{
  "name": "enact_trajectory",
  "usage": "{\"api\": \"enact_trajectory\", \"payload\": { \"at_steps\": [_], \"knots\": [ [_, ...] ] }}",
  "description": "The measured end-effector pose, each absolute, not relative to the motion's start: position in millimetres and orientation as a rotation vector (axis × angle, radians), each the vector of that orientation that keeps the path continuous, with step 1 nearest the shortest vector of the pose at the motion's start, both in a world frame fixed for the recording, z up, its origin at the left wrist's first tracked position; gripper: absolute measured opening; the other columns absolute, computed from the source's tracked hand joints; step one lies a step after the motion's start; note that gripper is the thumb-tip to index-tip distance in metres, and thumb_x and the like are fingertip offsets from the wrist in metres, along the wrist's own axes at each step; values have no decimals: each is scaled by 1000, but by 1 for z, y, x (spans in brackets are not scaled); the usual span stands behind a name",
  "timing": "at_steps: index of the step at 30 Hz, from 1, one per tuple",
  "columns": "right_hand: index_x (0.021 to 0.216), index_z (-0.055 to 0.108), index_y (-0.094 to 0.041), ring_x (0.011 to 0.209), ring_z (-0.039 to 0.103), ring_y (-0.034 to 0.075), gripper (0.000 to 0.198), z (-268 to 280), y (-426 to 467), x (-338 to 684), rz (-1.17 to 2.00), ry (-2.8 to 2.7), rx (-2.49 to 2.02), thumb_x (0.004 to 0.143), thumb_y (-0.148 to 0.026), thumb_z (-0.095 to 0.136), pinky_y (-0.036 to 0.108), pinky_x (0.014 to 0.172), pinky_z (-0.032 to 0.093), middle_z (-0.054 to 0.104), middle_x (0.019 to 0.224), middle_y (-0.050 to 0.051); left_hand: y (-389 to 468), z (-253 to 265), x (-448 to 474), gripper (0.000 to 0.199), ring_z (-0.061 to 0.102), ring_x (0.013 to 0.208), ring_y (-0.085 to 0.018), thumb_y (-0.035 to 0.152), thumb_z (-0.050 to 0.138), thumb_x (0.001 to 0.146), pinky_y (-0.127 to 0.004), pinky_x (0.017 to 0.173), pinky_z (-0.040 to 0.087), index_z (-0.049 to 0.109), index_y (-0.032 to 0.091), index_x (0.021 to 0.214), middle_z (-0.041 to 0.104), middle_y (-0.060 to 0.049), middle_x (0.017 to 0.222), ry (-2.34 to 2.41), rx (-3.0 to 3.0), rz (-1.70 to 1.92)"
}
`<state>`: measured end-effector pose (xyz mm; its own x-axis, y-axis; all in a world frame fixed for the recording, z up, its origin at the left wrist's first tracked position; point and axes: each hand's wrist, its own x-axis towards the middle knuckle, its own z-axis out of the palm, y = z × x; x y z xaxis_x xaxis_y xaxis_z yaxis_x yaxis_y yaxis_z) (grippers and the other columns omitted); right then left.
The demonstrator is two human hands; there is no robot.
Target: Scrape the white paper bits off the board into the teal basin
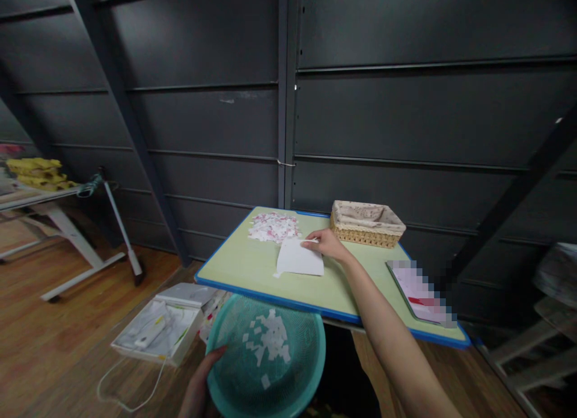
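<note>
My left hand point(208, 370) grips the rim of a teal mesh basket point(311, 358), tilted below the near edge of the table. Small white paper scraps point(273, 337) lie inside the basket. Over the table, my right hand point(325, 243) is closed on the upper right edge of a white sheet of paper point(300, 260), thumb on top. A torn bit hangs or lies at the sheet's lower left corner; I cannot tell which. Just behind the sheet is a heap of torn paper pieces point(273, 227), white with some pink.
A wicker basket point(367, 233) with a cloth lining stands at the table's back right. A flat tablet-like object point(419, 295) lies at the right edge. On the floor to the left sits an open white box point(157, 328) with a cord. A dark panelled wall point(216, 123) rises behind.
</note>
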<state>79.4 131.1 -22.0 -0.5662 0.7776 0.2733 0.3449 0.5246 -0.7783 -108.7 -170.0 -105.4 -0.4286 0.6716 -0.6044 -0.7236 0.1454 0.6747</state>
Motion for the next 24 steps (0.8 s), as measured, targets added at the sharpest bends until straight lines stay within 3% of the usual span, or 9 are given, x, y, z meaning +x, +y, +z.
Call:
{"api": "enact_trajectory", "payload": {
  "at_steps": [5, 12, 17, 20, 24],
  "knots": [
    [75, 65, -14, 47, 49, 11, 34, -21, 130, 81, 1095, -2054, -951, 65, -46, 71, 22, 42, 34, 57, 56, -1, -170, -107, -109, 49, 75, 83, -35, 12, 64, 77, -51, 82, 58, 58, 1, 124, 78, -10, 65, 1283, -53, 1547],
    [66, 55, -17, 44, 47, 9, 36, -28, 120, 72, 1361, -2185, -830, 63, -47, 75, 20, 42, 34, 51, 49, -5, -171, -105, -110, 51, 74, 89, -36, 12, 67, 75, -50, 84, 58, 58, 0, 124, 79, -11, 69, 1253, -66, 1558],
    [76, 65, -14, 48, 48, 9, 43, -33, 110, 60, 1605, -2245, -693, 59, -51, 80, 20, 44, 34, 57, 54, -3, -171, -102, -111, 58, 73, 91, -36, 11, 67, 75, -51, 86, 57, 53, -1, 130, 80, -11, 71, 1182, -154, 1549],
    [82, 72, -12, 53, 50, 11, 48, -31, 118, 62, 1461, -2094, -720, 61, -56, 77, 22, 48, 35, 65, 63, 2, -171, -104, -114, 60, 73, 90, -36, 11, 66, 75, -51, 87, 56, 51, 0, 132, 80, -11, 72, 1172, -149, 1559],
    [93, 76, -13, 71, 61, 20, 52, -28, 139, 76, 806, -1700, -999, 78, -59, 59, 28, 61, 42, 74, 86, 11, -170, -106, -115, 62, 73, 92, -36, 13, 68, 74, -49, 86, 57, 53, 1, 132, 80, -12, 76, 1135, -185, 1553]
  ]
}}
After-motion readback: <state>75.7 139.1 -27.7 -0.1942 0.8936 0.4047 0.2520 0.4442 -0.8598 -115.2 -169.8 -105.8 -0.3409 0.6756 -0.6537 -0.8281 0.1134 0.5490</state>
